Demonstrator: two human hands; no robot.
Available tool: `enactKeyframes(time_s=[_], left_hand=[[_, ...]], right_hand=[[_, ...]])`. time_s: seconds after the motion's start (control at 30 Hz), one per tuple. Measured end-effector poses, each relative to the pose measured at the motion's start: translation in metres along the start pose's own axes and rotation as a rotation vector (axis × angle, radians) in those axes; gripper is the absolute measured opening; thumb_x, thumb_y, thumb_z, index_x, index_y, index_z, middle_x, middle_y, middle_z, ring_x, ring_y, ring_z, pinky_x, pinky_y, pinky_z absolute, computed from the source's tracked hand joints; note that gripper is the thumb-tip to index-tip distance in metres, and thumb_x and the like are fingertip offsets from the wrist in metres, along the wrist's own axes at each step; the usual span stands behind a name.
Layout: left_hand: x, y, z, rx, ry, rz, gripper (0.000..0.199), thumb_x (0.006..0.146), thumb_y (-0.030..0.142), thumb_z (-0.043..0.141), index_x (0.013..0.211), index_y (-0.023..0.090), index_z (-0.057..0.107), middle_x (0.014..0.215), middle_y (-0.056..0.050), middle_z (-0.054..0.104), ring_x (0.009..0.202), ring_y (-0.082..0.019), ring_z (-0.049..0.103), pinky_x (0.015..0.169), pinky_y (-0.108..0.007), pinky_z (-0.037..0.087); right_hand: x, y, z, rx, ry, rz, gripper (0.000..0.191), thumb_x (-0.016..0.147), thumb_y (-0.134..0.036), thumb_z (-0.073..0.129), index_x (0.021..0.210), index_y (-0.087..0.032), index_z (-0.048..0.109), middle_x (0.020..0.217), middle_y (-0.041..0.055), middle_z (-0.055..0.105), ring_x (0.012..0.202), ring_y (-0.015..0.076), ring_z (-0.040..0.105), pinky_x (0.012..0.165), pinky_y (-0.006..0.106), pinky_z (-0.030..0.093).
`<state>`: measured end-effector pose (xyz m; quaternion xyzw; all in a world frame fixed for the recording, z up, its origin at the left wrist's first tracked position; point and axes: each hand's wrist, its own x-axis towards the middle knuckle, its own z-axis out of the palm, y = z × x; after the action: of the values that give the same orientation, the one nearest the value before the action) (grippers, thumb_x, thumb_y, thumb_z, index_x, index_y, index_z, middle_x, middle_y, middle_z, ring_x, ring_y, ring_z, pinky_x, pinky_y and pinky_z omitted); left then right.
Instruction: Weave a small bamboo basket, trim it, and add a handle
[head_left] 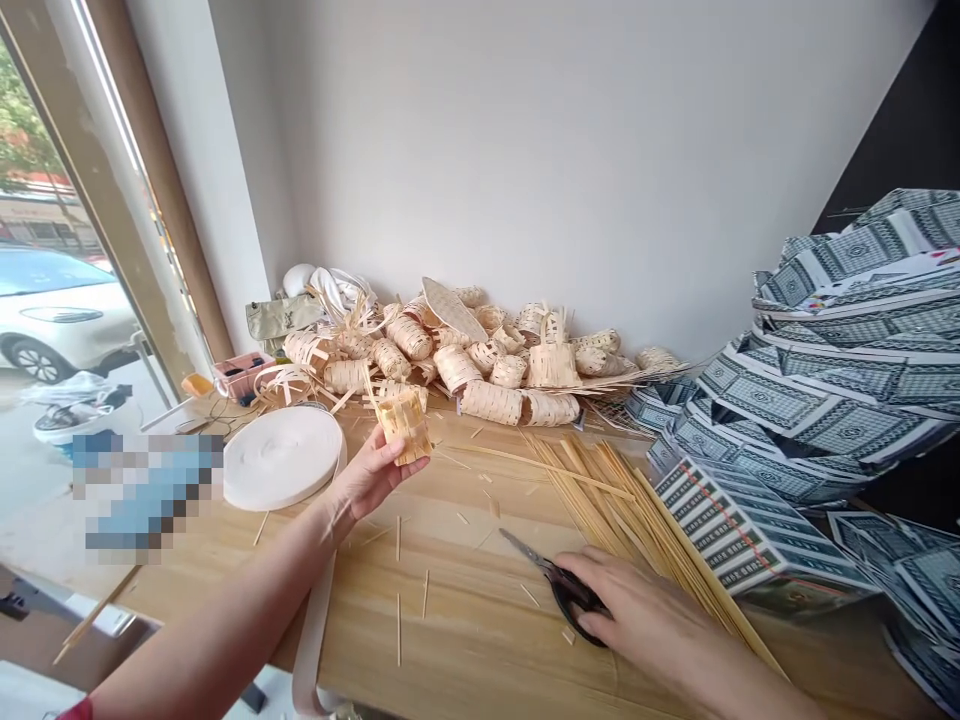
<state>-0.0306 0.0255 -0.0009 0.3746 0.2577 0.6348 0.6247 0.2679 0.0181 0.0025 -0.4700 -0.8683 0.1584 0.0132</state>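
Observation:
My left hand (pixel 375 472) is closed on a small woven basket (pixel 405 425) of thin wood strips, held up over the table. A few loose strip ends stick up from its rim. Over to the right, my right hand (pixel 637 605) grips the black handles of a pair of scissors (pixel 546 568) at the tabletop. The blades point away to the upper left and look closed. Long flat wood strips (pixel 652 520) lie in a bundle just beyond my right hand.
Many woven baskets (pixel 457 370) are heaped against the wall. A roll of white tape (pixel 281 455) lies left on the wooden table (pixel 450 620), among strip scraps. Stacked card packs (pixel 750 540) and a big folded-card structure (pixel 840 380) stand right.

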Motion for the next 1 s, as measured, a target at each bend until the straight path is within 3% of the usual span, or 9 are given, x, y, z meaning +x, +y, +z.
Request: enactKeyframes(time_s=[0.23,0.3,0.43,0.53,0.63,0.73,0.87,1.0], left_hand=[[0.0,-0.003,0.002,0.158,0.022,0.018,0.05,0.062,0.034,0.078,0.108,0.023,0.059,0.112,-0.006,0.061,0.102,-0.022,0.055,0.091,-0.036,0.04],[0.0,-0.004,0.004,0.255,0.028,0.075,0.054,0.059,0.032,0.079,0.108,0.022,0.06,0.109,-0.005,0.061,0.101,-0.021,0.054,0.088,-0.033,0.039],[-0.002,-0.006,0.008,0.402,0.025,0.156,0.054,0.062,0.031,0.077,0.111,0.022,0.057,0.106,-0.004,0.061,0.097,-0.02,0.052,0.083,-0.029,0.04],[-0.003,-0.005,0.011,0.482,0.018,0.16,0.052,0.063,0.029,0.077,0.109,0.02,0.056,0.1,-0.004,0.061,0.091,-0.019,0.053,0.079,-0.029,0.041],[-0.003,-0.003,0.013,0.55,0.05,0.163,0.053,0.062,0.028,0.077,0.109,0.018,0.054,0.1,-0.005,0.061,0.091,-0.02,0.054,0.081,-0.031,0.041],[-0.002,-0.002,0.012,0.68,0.09,0.187,0.054,0.065,0.032,0.074,0.112,0.018,0.05,0.105,-0.007,0.06,0.096,-0.021,0.053,0.084,-0.032,0.041],[-0.002,-0.004,0.009,1.028,0.123,0.201,0.054,0.068,0.039,0.071,0.112,0.017,0.049,0.104,-0.006,0.06,0.095,-0.022,0.054,0.083,-0.032,0.042],[-0.002,-0.008,0.011,1.234,0.073,0.182,0.055,0.069,0.042,0.069,0.113,0.017,0.047,0.1,-0.005,0.061,0.091,-0.021,0.055,0.08,-0.031,0.043]], right_hand=[[0.004,-0.001,0.009,-0.108,0.011,0.11,0.022,0.072,-0.013,0.046,0.083,-0.02,0.064,0.073,0.0044,0.066,0.067,0.0212,0.061,0.058,0.028,0.038],[0.007,0.002,0.006,0.063,0.05,0.1,0.023,0.072,-0.017,0.047,0.086,-0.019,0.065,0.066,0.0035,0.064,0.063,0.02,0.06,0.057,0.028,0.04],[0.02,-0.004,-0.014,0.675,0.165,-0.067,0.031,0.074,-0.028,0.051,0.101,-0.017,0.059,0.073,0.0042,0.065,0.072,0.0193,0.062,0.065,0.029,0.048],[0.034,-0.02,-0.032,0.812,0.27,-0.216,0.035,0.073,-0.035,0.057,0.103,-0.017,0.058,0.07,0.0015,0.06,0.063,0.0161,0.058,0.058,0.027,0.048],[0.048,-0.035,-0.038,0.646,0.393,-0.344,0.043,0.071,-0.033,0.064,0.11,-0.017,0.056,0.077,0.0017,0.058,0.066,0.0146,0.055,0.063,0.027,0.049],[0.059,-0.042,-0.029,0.392,0.486,-0.407,0.043,0.071,-0.025,0.066,0.112,-0.016,0.054,0.088,0.0044,0.059,0.075,0.0164,0.055,0.069,0.029,0.049],[0.065,-0.046,-0.01,0.206,0.529,-0.431,0.042,0.071,-0.017,0.065,0.112,-0.016,0.054,0.098,0.0066,0.062,0.081,0.0187,0.057,0.071,0.031,0.049],[0.065,-0.046,-0.002,0.089,0.602,-0.424,0.036,0.073,-0.017,0.06,0.109,-0.013,0.055,0.093,0.0077,0.064,0.078,0.0202,0.059,0.068,0.031,0.048]])
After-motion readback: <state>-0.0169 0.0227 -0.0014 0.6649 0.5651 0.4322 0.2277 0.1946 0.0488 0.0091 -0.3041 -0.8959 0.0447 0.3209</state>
